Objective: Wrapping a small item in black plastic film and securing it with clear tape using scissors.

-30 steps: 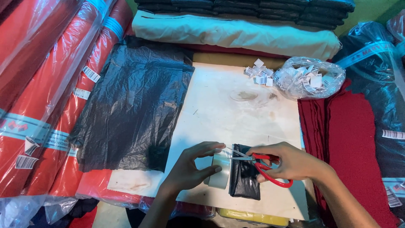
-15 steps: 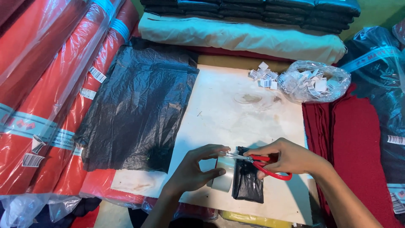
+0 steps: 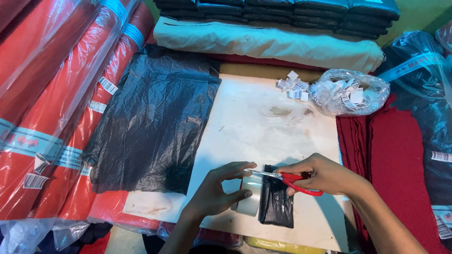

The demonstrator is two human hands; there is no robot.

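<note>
My left hand [image 3: 214, 193] grips a roll of clear tape [image 3: 249, 195] standing on the white board [image 3: 263, 127], thumb and forefinger around it. My right hand [image 3: 325, 175] holds red-handled scissors [image 3: 294, 181], their blades pointing left and meeting the tape at the roll's top. Between the two hands lies a small folded black plastic packet [image 3: 275, 202], right beside the tape roll and under the scissors.
A stack of black plastic bags [image 3: 150, 117] lies left of the board. Red fabric rolls in clear wrap [image 3: 52, 94] fill the left. A clear bag of white tags [image 3: 351, 91] and loose tags [image 3: 292, 87] sit at the back right. Folded dark red cloth [image 3: 391, 155] lies right.
The scissor blades have closed further at the tape. Both hands and the packet have stayed in nearly the same place; the view shifted a little.
</note>
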